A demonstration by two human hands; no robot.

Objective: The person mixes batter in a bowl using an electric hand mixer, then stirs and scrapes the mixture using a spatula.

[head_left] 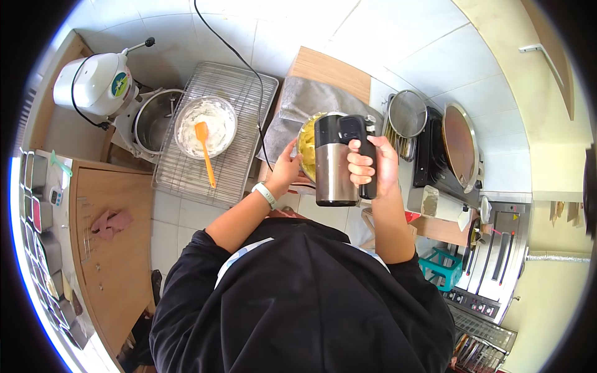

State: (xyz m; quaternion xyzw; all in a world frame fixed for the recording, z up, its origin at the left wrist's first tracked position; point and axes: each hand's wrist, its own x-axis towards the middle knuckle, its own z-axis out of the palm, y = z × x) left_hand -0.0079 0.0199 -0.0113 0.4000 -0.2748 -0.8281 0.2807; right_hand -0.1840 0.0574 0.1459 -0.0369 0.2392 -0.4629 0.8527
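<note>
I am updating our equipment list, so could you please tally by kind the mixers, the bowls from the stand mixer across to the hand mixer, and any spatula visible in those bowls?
Mixers: 2 (stand mixer, hand mixer)
Bowls: 3 (steel bowl at the stand mixer, bowl of white mixture, bowl of yellow mixture)
Spatulas: 1 (orange spatula)
Total: 6

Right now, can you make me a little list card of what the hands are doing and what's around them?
Left hand: at the edge of a bowl of yellow mixture
Right hand: gripping the hand mixer by its black handle
Beaters: hidden from view
Wire rack: holds a second bowl with white mixture and an orange spatula
Far left: white stand mixer
</note>
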